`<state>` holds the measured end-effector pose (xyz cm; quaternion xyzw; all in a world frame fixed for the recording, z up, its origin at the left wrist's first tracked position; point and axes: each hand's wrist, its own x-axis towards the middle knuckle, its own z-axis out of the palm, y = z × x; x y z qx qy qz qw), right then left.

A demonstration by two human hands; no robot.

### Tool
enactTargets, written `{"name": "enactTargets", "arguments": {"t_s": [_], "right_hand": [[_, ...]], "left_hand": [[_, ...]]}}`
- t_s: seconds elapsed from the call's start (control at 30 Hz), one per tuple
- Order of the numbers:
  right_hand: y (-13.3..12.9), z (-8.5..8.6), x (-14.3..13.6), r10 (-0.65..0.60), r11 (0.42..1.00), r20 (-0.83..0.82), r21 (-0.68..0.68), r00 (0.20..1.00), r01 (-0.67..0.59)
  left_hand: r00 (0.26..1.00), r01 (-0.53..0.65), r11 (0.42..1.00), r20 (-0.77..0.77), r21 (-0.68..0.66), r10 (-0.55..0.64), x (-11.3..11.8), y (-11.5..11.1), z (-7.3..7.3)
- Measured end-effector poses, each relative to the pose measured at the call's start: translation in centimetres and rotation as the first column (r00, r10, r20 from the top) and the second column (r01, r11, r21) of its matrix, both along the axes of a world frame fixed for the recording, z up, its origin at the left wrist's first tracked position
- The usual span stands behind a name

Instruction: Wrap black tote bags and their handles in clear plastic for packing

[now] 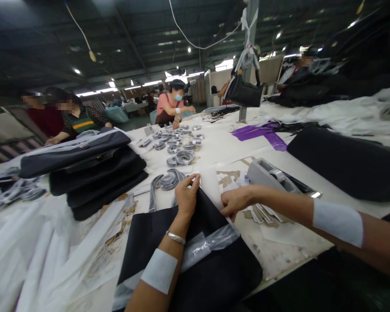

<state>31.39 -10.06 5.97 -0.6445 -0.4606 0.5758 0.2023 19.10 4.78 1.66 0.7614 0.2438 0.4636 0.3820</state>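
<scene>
A black bag (214,268) lies in front of me, with a strip of clear plastic (201,249) across it. My left hand (186,197) is closed in a pinch at the bag's far upper edge. Just right of those fingers a thin white sheet (213,184) shows behind the bag. My right hand (238,200) is curled at the sheet's right side, close to the bag's edge; its fingertips are partly hidden, so what they grip cannot be made out. A coiled grey wrapped strap (170,180) lies beyond the bag, left of my left hand.
A grey tape dispenser (269,175) and paper tags (263,214) lie right. Stacked black bags (100,173) stand left, near white plastic wrapping (45,260). Purple strips (263,133) and a black panel (344,162) lie farther right. Across the table, a co-worker (170,106) reaches toward coiled straps (183,157).
</scene>
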Motion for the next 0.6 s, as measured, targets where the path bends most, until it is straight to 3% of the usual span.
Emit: {"name": "enactTargets", "arguments": {"t_s": [0.1,0.17,0.27,0.33,0.47,0.53,0.6], "right_hand": [[0.5,0.6,0.5,-0.029,0.999,-0.11,-0.034,0.993,0.026],[0.7,0.3,0.4,-0.218,0.972,-0.268,0.029,0.938,0.234],[0.8,-0.9,-0.9,-0.497,0.803,-0.402,0.122,0.769,0.583],[0.8,-2.0,-2.2,-0.547,0.751,-0.372,0.179,0.75,0.636],[0.8,-3.0,-4.0,-0.507,0.71,-0.333,0.361,0.795,0.604],[0.7,-2.8,-4.2,-0.473,0.739,-0.217,0.431,0.854,0.518],[0.5,-2.3,-3.8,-0.439,0.797,0.009,0.466,0.898,0.385]], "left_hand": [[1.0,-0.009,1.0,0.02,-0.021,0.009,-0.2,0.4,0.0],[1.0,-0.007,1.0,0.027,-0.024,0.007,-0.2,0.6,-0.1],[1.0,0.007,1.0,0.026,-0.031,-0.006,-0.1,0.6,-0.2],[1.0,0.007,0.999,0.022,-0.038,-0.006,0.0,0.6,-0.3],[1.0,0.002,0.999,0.023,-0.043,-0.001,0.2,0.8,-0.4],[0.999,0.011,0.999,0.035,-0.039,-0.01,0.2,0.9,-0.3],[0.999,0.017,0.999,0.047,-0.04,-0.015,0.2,0.9,-0.3]]}}
